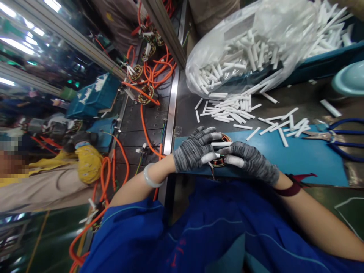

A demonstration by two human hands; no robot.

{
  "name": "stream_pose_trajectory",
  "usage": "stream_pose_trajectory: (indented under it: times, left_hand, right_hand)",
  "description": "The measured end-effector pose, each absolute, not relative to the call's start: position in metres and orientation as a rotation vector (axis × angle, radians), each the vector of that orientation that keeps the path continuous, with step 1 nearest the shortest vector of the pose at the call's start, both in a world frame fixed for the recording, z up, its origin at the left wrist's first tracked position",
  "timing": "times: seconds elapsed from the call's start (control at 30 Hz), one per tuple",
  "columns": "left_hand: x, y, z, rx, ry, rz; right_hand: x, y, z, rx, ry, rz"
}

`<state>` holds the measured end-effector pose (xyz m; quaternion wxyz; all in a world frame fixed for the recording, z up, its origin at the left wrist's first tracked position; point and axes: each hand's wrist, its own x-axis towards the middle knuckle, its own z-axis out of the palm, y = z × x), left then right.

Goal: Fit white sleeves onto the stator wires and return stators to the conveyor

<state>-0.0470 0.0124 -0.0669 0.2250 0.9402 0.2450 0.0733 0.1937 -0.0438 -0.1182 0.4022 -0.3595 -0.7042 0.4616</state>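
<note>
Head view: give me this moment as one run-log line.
left hand: gloved, at wound ring | right hand: gloved, at wound ring | white tubes: loose pile ahead | scissors: at right

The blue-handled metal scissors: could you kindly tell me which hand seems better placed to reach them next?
Probably the right: the grey-gloved right hand is nearer the scissors, while the grey-gloved left hand is beyond the round copper-wound coil. Both hands are at the coil, though.
</note>
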Motion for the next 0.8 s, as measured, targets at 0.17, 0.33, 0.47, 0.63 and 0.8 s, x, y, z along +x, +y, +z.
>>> stream_pose_trajectory:
  times: [0.17, 0.33, 0.47, 0.63, 0.8]
  left_hand:
    - [-0.056, 0.019, -0.079, 2.232, 0.606, 0.433]
    - [-0.049, 0.017, -0.086, 2.013, 0.603, 0.431]
    - [-0.051, 0.024, -0.081, 2.298, 0.544, 0.386]
    - [-0.045, 0.028, -0.077, 2.581, 0.556, 0.159]
    - [-0.009, 0.014, -0.076, 2.734, 0.795, 0.049]
  right_hand:
    - [0.188, -0.039, -0.121, -0.825, -1.707, 1.213]
    - [0.183, -0.038, -0.122, -0.868, -1.64, 1.239]
    - [0.18, -0.041, -0.123, -1.022, -1.709, 1.1]
    - [0.184, -0.048, -0.134, -1.097, -1.851, 0.935]
    - [0.211, -0.057, -0.15, -1.096, -1.702, 1.01]
